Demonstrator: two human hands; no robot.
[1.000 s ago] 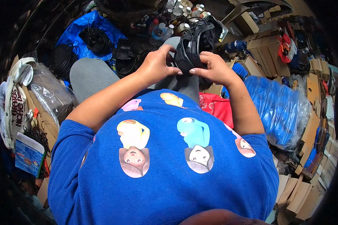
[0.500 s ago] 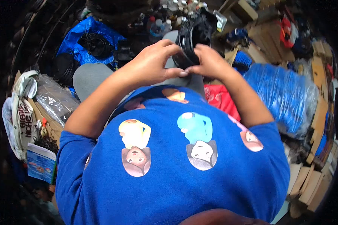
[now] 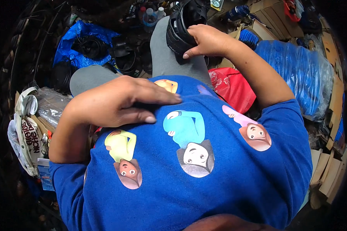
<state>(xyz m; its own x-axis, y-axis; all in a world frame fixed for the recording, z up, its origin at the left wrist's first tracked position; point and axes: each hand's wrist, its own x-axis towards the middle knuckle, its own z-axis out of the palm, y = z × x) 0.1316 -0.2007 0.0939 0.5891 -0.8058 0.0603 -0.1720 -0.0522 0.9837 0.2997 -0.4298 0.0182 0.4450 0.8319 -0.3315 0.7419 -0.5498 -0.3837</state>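
Observation:
My right hand point(image 3: 210, 40) grips the near rim of a black, curved, hollow item point(image 3: 177, 32), with the thumb outside and the fingers inside its opening. The item rests on my right knee in grey trousers point(image 3: 162, 59); its exact kind is unclear. My left hand point(image 3: 133, 96) is off it, held over the front of my blue shirt point(image 3: 150, 154). Its fingers are stretched out, slightly blurred, and nothing is in them. I cannot tell if the fingertips touch the cloth.
Beyond my left knee, more black items point(image 3: 90, 48) lie on a blue plastic sheet point(image 3: 71, 36). Clear bottles point(image 3: 150, 19) stand ahead. A red bag point(image 3: 235, 86) is beside my right thigh, with a large plastic-wrapped blue bundle point(image 3: 293, 73) further right. Cardboard point(image 3: 273, 19) is stacked behind.
My left hand has let go of the black item and moved back toward my belly. My right hand still holds the item. The whole view has shifted a little.

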